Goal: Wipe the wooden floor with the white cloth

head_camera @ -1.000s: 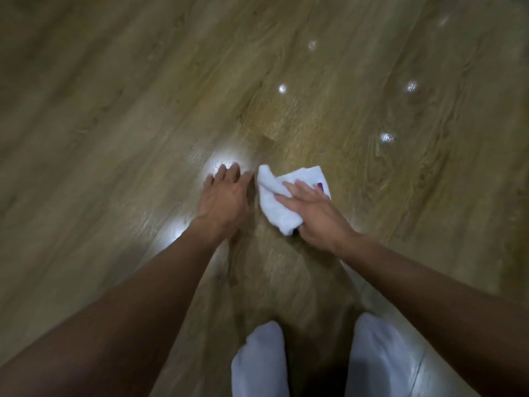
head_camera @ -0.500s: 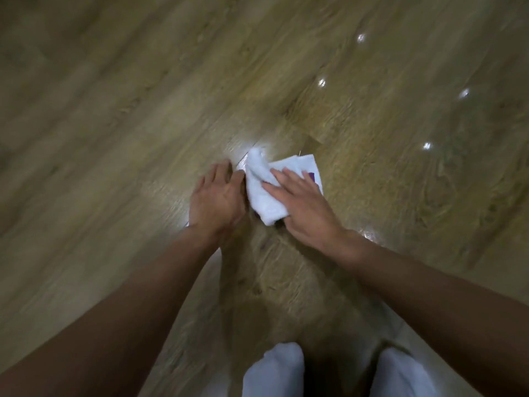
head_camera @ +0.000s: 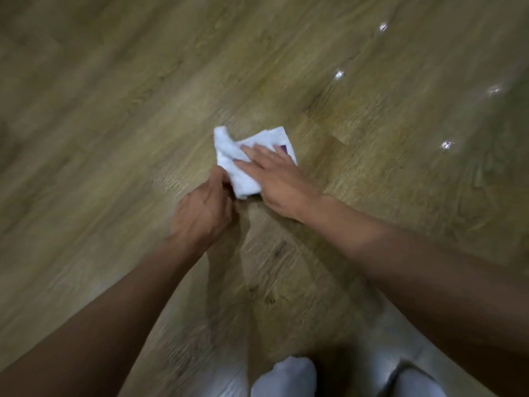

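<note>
right hand [head_camera: 282, 181] presses flat, fingers straight, on the white cloth [head_camera: 229, 156]; left hand [head_camera: 203, 210] curls at its near-left edge, grip unclear.

Dim, warm light. Small white glints [head_camera: 339, 74] dot the glossy brown wooden floor [head_camera: 372, 196] at upper right; motion blur smears its left side

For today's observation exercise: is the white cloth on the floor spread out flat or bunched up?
Bunched, not spread: the white cloth shows thick rumpled folds under the flat right hand.
</note>
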### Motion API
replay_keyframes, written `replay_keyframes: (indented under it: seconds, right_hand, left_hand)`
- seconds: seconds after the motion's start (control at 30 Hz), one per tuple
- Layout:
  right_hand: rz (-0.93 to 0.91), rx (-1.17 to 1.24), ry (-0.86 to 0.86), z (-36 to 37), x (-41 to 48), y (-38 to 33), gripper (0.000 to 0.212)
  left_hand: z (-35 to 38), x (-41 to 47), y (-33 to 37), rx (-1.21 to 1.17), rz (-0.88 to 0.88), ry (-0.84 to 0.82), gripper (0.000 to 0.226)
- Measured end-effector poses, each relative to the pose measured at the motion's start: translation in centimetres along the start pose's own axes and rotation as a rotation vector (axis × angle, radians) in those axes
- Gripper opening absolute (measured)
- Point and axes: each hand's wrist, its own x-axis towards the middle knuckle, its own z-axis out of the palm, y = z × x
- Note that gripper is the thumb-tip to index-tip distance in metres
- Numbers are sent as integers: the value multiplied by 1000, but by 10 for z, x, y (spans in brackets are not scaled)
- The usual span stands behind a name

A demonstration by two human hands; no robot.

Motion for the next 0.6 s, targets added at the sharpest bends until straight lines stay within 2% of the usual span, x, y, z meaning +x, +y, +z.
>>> replay_keyframes:
  seconds: [0.07,0.1,0.2,0.3,0.37,0.47,0.53,0.6]
  right_hand:
    - [-85,-20,-16,-5,-26,22,78]
    - [-68,-51,-28,-9,-32,36,81]
    - [152,-80,28,-21,-9,58,76]
    - [290,-70,57,-22,26,34,68]
    - [230,-3,5,-19,26,13,66]
    - [134,328,-30,-22,-6,-5,51]
    - [177,571,98,-33,-24,-13,34]
    - [240,890,179,-50,-33,-16,23]
  left_hand:
    - [3,-3,-1,-22,-9,36,10]
    - [6,-2,-1,-22,-5,66,9]
    - [12,0,-2,16,24,114,11]
    - [12,2,-3,22,12,109,12]
    - [8,2,-1,-4,-13,130,17]
    - [0,5,2,-267,-85,135,43]
    - [-10,5,7,-433,-69,157,66]
    - [-22,5,18,-474,64,199,61]
